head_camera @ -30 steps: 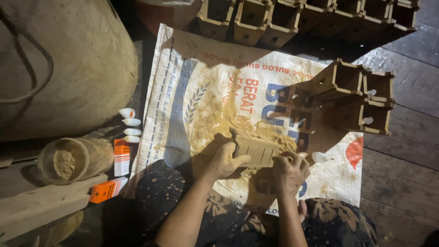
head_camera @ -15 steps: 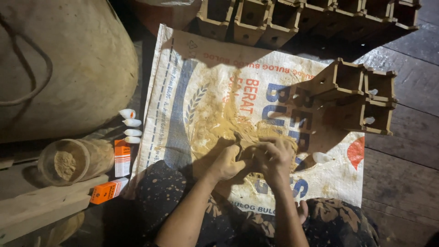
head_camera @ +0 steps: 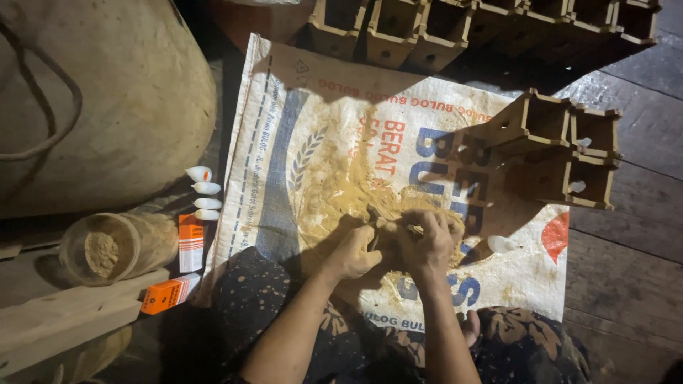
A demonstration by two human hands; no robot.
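Observation:
Both of my hands meet over a small wooden piece (head_camera: 384, 226) dusted with sawdust, held low over a white woven sack (head_camera: 299, 128) spread on the floor. My left hand (head_camera: 353, 254) grips its near left side. My right hand (head_camera: 425, 242) covers it from above and the right, hiding most of it. A patch of tan sawdust (head_camera: 341, 192) lies on the sack just beyond my hands.
Stacked open wooden boxes (head_camera: 562, 153) stand at the right of the sack, with a row of more boxes (head_camera: 455, 25) along the top. A jar of sawdust (head_camera: 114, 245), small white bottles (head_camera: 203, 192), orange cartons (head_camera: 167, 295) and a big burlap sack (head_camera: 92, 92) lie left.
A second ago the wooden piece lay plainly visible between my hands. My right hand has since moved left over it, and both hands now close around it.

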